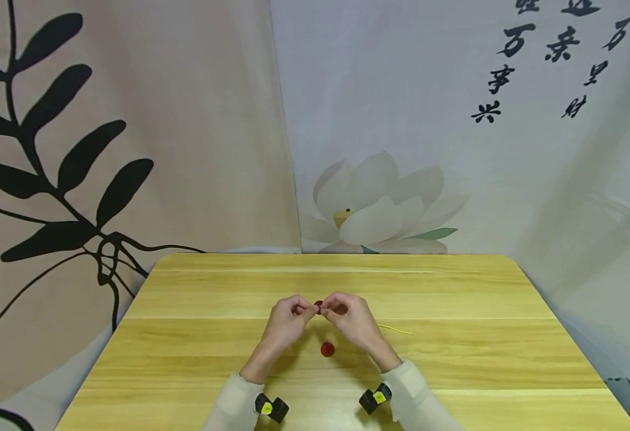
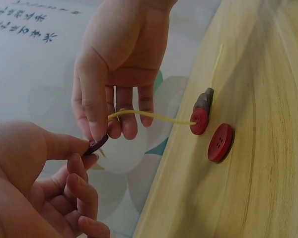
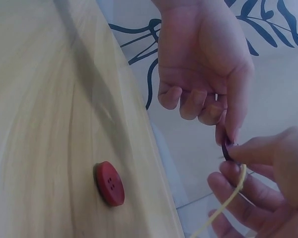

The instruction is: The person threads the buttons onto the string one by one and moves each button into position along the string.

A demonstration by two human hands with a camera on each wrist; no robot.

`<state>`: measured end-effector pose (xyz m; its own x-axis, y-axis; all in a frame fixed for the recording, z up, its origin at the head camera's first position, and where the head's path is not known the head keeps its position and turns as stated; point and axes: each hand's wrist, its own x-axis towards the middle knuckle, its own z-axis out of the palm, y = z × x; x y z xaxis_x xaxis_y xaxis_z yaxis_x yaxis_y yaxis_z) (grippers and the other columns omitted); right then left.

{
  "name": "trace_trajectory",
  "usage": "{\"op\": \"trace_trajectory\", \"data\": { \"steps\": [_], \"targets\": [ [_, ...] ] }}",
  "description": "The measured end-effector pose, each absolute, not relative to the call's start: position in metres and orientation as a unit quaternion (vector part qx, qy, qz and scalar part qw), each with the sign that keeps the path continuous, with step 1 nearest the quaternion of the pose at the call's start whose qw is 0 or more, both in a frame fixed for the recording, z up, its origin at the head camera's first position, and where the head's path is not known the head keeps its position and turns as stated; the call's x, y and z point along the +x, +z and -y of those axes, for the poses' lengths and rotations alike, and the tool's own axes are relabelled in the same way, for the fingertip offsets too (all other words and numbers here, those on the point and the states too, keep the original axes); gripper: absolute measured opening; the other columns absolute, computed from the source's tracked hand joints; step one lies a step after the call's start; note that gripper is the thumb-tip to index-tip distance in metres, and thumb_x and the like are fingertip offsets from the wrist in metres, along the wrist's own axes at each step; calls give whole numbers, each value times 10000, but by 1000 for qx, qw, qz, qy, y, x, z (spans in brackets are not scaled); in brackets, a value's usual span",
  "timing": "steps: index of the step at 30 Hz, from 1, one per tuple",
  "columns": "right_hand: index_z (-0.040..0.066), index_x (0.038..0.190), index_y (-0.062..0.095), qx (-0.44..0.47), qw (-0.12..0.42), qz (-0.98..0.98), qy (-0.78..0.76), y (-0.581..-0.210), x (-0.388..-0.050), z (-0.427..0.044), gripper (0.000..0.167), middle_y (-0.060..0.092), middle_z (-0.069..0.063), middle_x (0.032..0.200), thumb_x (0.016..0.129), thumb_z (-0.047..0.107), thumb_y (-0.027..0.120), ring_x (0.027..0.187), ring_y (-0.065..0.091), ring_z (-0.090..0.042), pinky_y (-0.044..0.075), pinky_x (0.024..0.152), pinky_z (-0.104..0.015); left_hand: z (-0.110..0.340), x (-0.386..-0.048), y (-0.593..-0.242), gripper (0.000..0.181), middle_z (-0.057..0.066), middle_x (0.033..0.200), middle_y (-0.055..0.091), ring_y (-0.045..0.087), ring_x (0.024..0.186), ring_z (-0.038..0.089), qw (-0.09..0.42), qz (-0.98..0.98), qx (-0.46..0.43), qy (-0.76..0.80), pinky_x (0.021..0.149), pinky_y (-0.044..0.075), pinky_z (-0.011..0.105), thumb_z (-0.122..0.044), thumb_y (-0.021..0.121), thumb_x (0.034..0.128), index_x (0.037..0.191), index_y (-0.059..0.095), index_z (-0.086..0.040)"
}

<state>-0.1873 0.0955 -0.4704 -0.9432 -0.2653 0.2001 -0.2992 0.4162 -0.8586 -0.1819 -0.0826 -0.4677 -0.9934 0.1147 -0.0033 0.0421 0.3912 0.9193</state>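
Note:
Between thumb and fingertips, my left hand (image 1: 284, 325) pinches a dark red button (image 2: 98, 145) above the table. My right hand (image 1: 354, 322) meets it there, thumb and forefinger at the button, pinching a yellow cord (image 2: 156, 116). A short cord end seems to stick out past the button in the left wrist view. From the right hand the cord runs to a red button (image 2: 199, 122) on the table, entering its face. Brownish-grey pieces (image 2: 203, 100) stand in a row behind that button. Nearer the person lies a loose red four-hole button (image 1: 327, 349).
The wooden table (image 1: 185, 371) has its far edge against hanging cloth with printed plants and writing. More yellow cord (image 1: 397, 329) lies on the table beyond the right wrist. Both wrists carry small black cameras (image 1: 272, 408).

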Motion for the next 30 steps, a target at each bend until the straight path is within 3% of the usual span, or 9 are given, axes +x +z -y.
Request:
{"op": "trace_trajectory", "data": {
  "steps": [12, 23, 30],
  "targets": [
    [76, 1150, 656, 182, 32, 852, 490, -474, -186, -95, 325, 687, 20, 808, 849, 92, 779, 709, 604, -106, 492, 676, -262, 83, -181, -469, 132, 23, 734, 564, 483, 667, 148, 27, -830, 52, 554, 581, 391, 269, -149, 666, 920, 858, 682, -33],
    [80, 1116, 677, 178, 49, 874, 450, -475, -185, -91, 294, 636, 26, 775, 843, 90, 785, 654, 550, -84, 445, 546, -229, 79, -181, -469, 113, 43, 732, 600, 495, 650, 138, 27, -832, 50, 553, 556, 397, 242, -127, 661, 919, 829, 691, -66],
    [103, 1100, 680, 181, 54, 869, 457, -475, -188, -93, 271, 653, 52, 773, 848, 89, 778, 664, 576, -78, 480, 605, -237, 80, -182, -470, 212, 4, 729, 566, 489, 670, 142, 23, -829, 33, 558, 595, 401, 263, -236, 672, 947, 864, 701, -43]
  ]
}}
